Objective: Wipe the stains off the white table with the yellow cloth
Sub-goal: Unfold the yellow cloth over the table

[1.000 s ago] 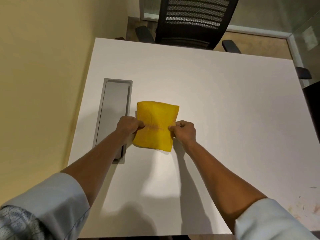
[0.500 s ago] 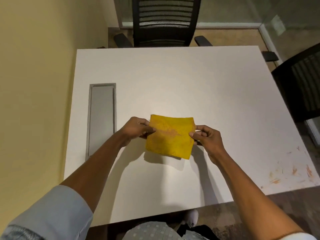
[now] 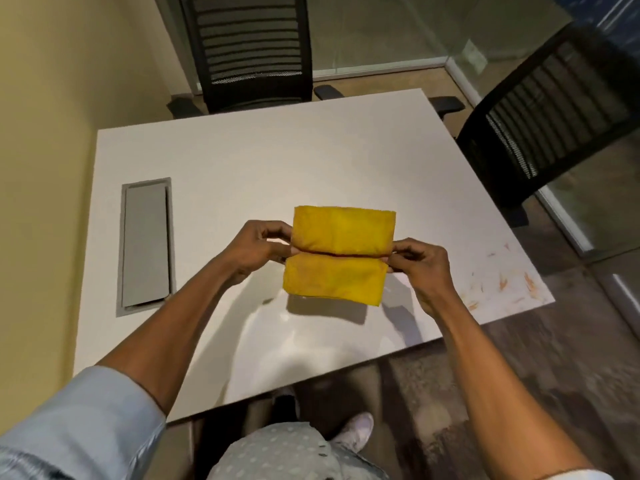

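The yellow cloth (image 3: 341, 252) hangs folded above the middle of the white table (image 3: 263, 168), with a crease running across its middle. My left hand (image 3: 258, 247) pinches its left edge at the crease. My right hand (image 3: 420, 268) pinches the right edge at the same height. The cloth casts a shadow on the tabletop below it. Orange-brown stains (image 3: 502, 282) are smeared over the table's near right corner, to the right of my right hand.
A grey cable hatch (image 3: 145, 242) is set into the table's left side, beside the yellow wall. One black mesh chair (image 3: 249, 50) stands at the far edge, another (image 3: 543, 116) at the right. My legs and a shoe show below the near edge.
The cloth has been lifted off the table and carried rightward between both hands, and now shows a fold across its middle. The view has shifted, bringing the stained corner and right chair into sight.
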### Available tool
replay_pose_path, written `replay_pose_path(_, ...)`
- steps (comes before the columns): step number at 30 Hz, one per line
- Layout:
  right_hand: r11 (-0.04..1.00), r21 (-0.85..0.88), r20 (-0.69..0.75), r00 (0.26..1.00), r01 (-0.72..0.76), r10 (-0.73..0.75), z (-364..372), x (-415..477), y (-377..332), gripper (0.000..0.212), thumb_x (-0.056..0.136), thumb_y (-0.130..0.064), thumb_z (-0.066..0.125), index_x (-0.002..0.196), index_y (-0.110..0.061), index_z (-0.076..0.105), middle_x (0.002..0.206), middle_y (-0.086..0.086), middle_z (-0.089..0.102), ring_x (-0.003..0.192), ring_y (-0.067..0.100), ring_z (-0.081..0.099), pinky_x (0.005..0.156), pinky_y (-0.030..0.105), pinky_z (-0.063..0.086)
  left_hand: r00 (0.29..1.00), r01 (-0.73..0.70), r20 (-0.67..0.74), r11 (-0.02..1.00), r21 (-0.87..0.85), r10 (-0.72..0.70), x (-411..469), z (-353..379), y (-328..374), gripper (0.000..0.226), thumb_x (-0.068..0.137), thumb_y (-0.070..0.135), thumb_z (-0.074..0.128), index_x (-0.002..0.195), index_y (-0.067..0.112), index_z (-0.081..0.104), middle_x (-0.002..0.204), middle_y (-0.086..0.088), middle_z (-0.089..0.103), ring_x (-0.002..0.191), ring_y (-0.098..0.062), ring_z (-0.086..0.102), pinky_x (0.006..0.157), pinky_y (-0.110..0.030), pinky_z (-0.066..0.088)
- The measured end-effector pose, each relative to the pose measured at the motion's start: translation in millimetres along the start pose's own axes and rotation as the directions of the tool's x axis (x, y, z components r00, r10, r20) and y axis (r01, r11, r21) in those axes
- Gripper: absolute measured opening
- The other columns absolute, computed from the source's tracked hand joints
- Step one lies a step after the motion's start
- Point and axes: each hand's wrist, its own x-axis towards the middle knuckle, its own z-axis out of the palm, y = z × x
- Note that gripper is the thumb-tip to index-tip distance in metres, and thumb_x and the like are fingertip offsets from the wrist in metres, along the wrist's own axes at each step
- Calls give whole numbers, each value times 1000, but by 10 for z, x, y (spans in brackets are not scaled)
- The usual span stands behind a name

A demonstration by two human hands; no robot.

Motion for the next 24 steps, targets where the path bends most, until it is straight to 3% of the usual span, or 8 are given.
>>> replay_pose_path(5,997,-3,30,996,81,-80,-469,-258,-67,38,82,24,66,82,-10,83,88,8,79,85,25,75,75,31,62,1000,-3,-6,1000,7,3,-200,449,120,27,89,-22,67,110,-10,78,108,-25,81,92,-31,79,83,-41,67)
replay_pose_path(9,996,8,14,996,92,-92,-737,-506,-68,34,81,26,63,84,-2,81,92,13,78,86,19,74,73,23,57,1000,20,-2,998,-67,-20,-355,805,214,32,90,-18,70,89,10,86,90,-10,83,81,-20,79,74,-30,65)
replay_pose_path(11,996,32,8,996,86,-86,-872,-600,-22,35,83,25,64,81,-5,82,91,9,79,89,20,75,75,25,59,1000,20,3,997,-80,-20,-430,971,230,35,91,-21,67,87,9,86,88,-10,83,79,-19,79,72,-27,63)
replay_pose_path(14,996,58,-5,998,65,-65,-1043,-733,42,38,85,22,66,79,-11,83,91,8,80,91,23,76,79,30,62,999,34,29,996,-83,-32,-512,1173,230,31,94,-21,59,94,0,83,99,-16,82,90,-24,79,77,-28,63)
replay_pose_path(18,995,78,-55,997,59,-55,-1279,-912,103,30,84,21,68,83,-5,83,95,14,80,94,28,76,82,33,63,997,75,38,986,-147,-71,-573,1481,184,36,95,-15,50,85,-3,83,106,-18,80,100,-30,75,83,-35,64)
replay_pose_path(22,996,86,-114,993,22,-12,-1471,-1010,158,28,89,15,64,88,-5,84,100,14,80,96,24,75,82,28,60,994,98,69,981,-168,-88,-647,1813,123,9,94,-2,73,95,-2,82,102,-17,80,96,-23,77,83,-32,64)
replay_pose_path(24,993,113,-139,990,19,-3,-1541,-1036,192,21,91,10,66,92,-3,83,102,15,79,96,21,75,82,27,58,995,69,72,994,-87,-63,-624,1947,63,22,83,-6,86,103,-3,77,97,-10,77,80,-14,76,78,-25,62)
